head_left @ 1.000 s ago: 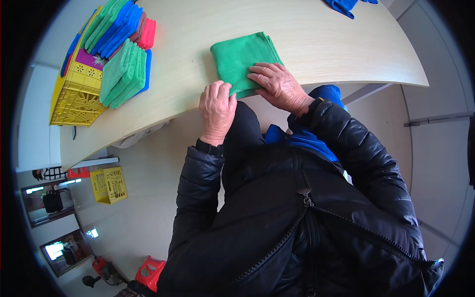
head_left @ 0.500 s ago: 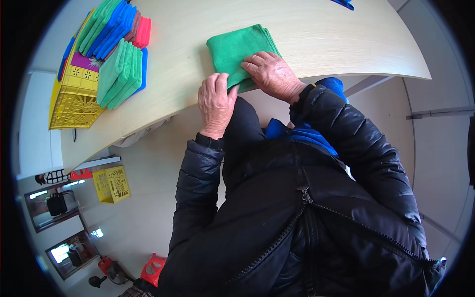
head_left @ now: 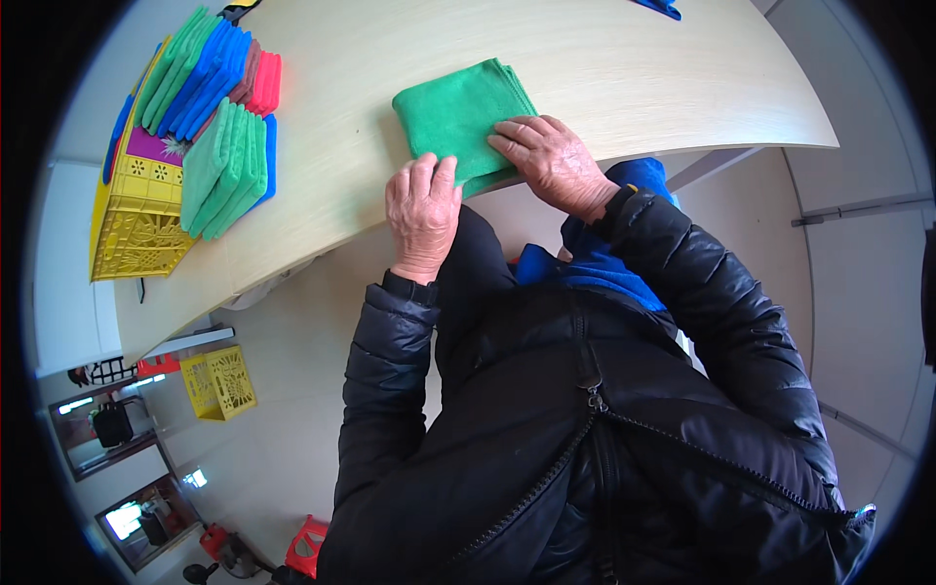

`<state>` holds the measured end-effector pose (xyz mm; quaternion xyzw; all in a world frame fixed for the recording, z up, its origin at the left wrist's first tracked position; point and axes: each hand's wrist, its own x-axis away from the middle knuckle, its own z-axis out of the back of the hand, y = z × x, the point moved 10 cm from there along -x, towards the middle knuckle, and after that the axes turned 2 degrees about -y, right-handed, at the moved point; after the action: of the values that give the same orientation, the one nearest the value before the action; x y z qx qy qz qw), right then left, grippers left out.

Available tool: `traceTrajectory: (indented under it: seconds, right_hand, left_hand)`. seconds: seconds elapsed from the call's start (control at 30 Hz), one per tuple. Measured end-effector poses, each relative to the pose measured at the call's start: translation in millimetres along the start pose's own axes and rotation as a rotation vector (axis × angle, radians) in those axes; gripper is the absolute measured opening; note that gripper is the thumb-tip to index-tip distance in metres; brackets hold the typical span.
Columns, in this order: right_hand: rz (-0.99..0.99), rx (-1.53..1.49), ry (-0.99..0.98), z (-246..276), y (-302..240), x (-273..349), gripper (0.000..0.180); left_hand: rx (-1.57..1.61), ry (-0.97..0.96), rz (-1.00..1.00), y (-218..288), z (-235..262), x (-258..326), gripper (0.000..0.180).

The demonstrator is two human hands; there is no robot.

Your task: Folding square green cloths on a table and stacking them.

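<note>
Near edge of desk [head_left: 624, 68]: my left hand [head_left: 421, 207] lies flat, fingers together, tips on the near edge of the folded green cloth [head_left: 458, 112]; right hand [head_left: 548, 161] presses its right corner, clamped on nothing; since a second ago both hands slid slightly left, so I judge the fold is being smoothed; farther left, stacked cloths [head_left: 219, 107] lean by the yellow crate [head_left: 132, 219].

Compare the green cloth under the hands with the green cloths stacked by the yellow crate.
The green cloth under the hands lies alone and flat near the table's front edge; the stacked green cloths stand on edge, packed side by side against the yellow crate. The single cloth is a deeper green; the stacked ones look paler. The left hand and right hand press on the single cloth; nothing touches the stack. Both are folded and rest on the same wooden table.
</note>
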<state>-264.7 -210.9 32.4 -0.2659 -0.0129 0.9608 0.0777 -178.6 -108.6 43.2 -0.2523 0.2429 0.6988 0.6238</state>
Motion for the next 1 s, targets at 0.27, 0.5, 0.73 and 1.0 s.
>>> traceTrajectory:
  seconds: [0.27, 0.5, 0.73, 1.0]
  right_hand:
    - [-0.08, 0.036, 0.111, 6, 9, 14, 0.039]
    - [-0.04, 0.06, 0.109, 15, 16, 26, 0.039]
    - [-0.016, 0.052, 0.125, 27, 18, 34, 0.03]
    - [-0.097, -0.073, -0.122, 39, 12, 12, 0.027]
  left_hand:
    - [0.017, 0.013, -0.107, 1, -14, 6, 0.029]
    - [-0.005, 0.01, -0.142, 6, -14, 5, 0.023]
    - [0.016, -0.049, -0.171, 13, -11, 2, 0.026]
    - [0.047, -0.102, -0.161, 15, -1, 10, 0.033]
